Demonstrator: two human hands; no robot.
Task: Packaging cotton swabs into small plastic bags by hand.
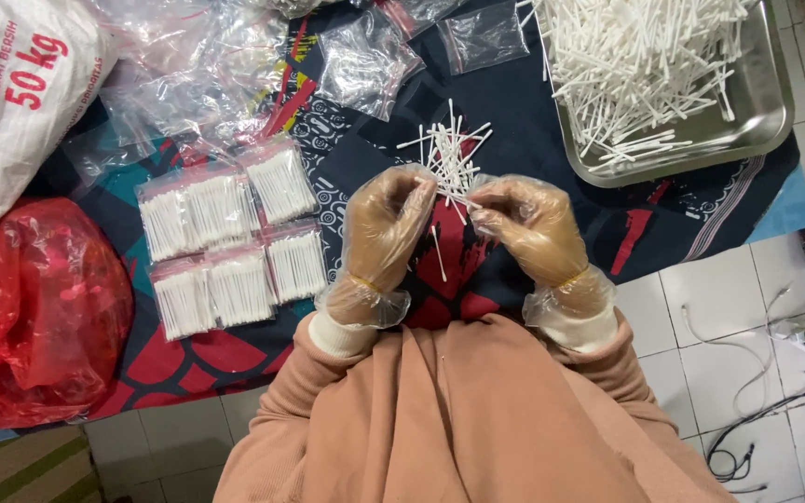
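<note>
Cotton swabs (447,154) fanned between gloved hands, tray (766,112) near

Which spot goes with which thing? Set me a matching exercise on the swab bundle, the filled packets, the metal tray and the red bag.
Things:
1. bundle of cotton swabs
2. filled packets
3. metal tray
4. red bag

Places:
A. upper right, holding loose swabs
B. far left, beside the patterned cloth's edge
C. pinched between left hand and right hand
D. laid in rows left of the hands

Pairs: 1-C, 2-D, 3-A, 4-B
</note>
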